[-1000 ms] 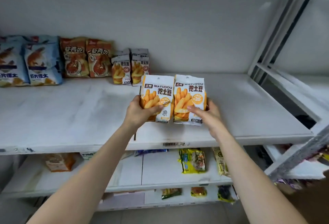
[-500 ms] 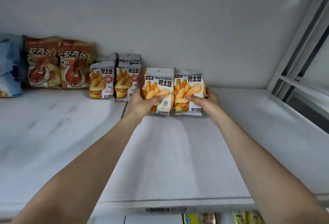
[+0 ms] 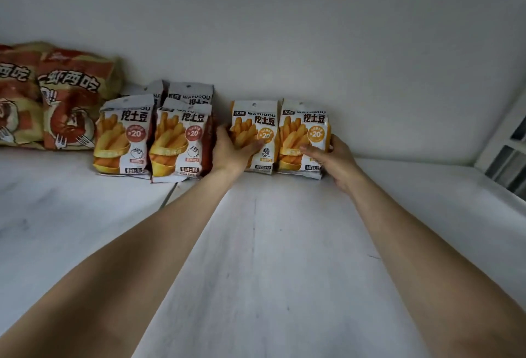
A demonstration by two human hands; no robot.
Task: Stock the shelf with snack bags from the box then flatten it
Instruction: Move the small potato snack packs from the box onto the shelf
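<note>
Two yellow-and-white fries snack bags stand upright side by side near the back wall of the white shelf (image 3: 284, 244). My left hand (image 3: 232, 151) grips the left yellow bag (image 3: 256, 121) from its left side, thumb across the front. My right hand (image 3: 333, 155) grips the right yellow bag (image 3: 306, 121) from its right side, fingers across the lower front. The box is out of view.
Left of my hands stand several fries bags with red accents (image 3: 182, 135), in two rows. Further left lean large orange shrimp snack bags (image 3: 74, 96). A metal shelf frame (image 3: 503, 155) shows at the right edge.
Both hands have carried the two yellow bags from the shelf's front edge to its back, setting them down near the wall. The camera has moved closer in.
</note>
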